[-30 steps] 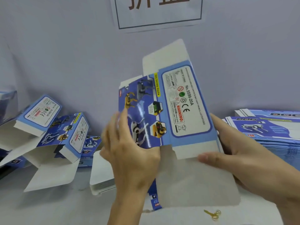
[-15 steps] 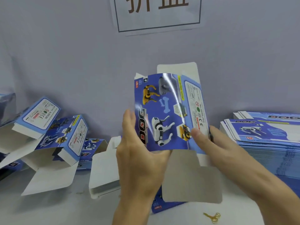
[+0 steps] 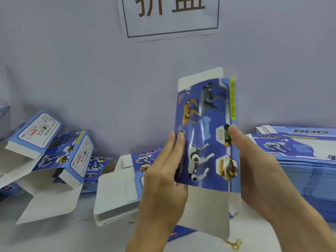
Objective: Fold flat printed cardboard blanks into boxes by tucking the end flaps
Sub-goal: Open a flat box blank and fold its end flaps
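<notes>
I hold a blue printed cardboard box blank (image 3: pixel 205 135) upright in front of me, its robot-dog panel facing me. A white flap sticks up at its top and a long white flap (image 3: pixel 209 211) hangs below. My left hand (image 3: pixel 163 184) lies along the blank's left edge with straight fingers pressing it. My right hand (image 3: pixel 254 170) holds the right edge, thumb on the printed front and fingers hidden behind.
A tall stack of flat blanks (image 3: pixel 300 160) lies at the right. A smaller stack (image 3: pixel 118 190) lies left of centre. Folded boxes with open flaps (image 3: pixel 60 160) are piled at the left. Small gold scissors (image 3: pixel 235 243) lie near the front. A wall with a paper sign (image 3: pixel 171 15) stands behind.
The blank has turned, so the robot-dog panel now faces me and the warning-label side has swung out of sight. Both hands have closed in on its side edges.
</notes>
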The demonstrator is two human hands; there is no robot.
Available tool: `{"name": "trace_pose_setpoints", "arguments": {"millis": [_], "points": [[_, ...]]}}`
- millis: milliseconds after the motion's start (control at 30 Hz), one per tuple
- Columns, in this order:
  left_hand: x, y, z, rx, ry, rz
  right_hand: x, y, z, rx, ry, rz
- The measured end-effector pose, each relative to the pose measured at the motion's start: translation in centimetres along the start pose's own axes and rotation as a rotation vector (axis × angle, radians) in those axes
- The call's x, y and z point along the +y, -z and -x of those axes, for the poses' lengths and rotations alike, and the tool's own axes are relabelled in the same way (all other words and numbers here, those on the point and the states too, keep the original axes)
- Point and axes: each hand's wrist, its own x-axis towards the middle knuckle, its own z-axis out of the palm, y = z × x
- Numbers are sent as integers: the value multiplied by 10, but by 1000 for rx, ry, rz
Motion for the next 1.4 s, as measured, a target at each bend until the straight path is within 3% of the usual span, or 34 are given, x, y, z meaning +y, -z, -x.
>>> {"name": "trace_pose_setpoints", "arguments": {"millis": [100, 233, 300, 400, 500, 667, 900, 1100, 1300, 1400], "points": [[4, 1, 0, -179, -10, 61, 12, 14, 7, 90, 152, 1], [7, 32, -9, -491, 118, 324, 17, 31, 3, 169, 215, 66], [9, 45, -17, -407, 207, 453, 17, 35, 5, 117, 216, 108], [12, 48, -22, -114, 434, 728, 20, 20, 7, -17, 280, 289], [13, 49, -24, -75, 624, 958, 32, 4, 3, -138, 287, 369], [7, 45, -20, 92, 559, 808, 43, 1, 1, -268, 204, 287], [13, 29, -10, -88, 348, 857, 36, -13, 3, 100, 602, 191], [19, 35, -15, -107, 327, 790, 33, -13, 5, 117, 663, 167], [29, 25, -21, 55, 363, 728, 35, -26, 3, 85, 742, 201], [25, 24, -19, 91, 370, 686, 35, -25, 4, 93, 697, 212]]}}
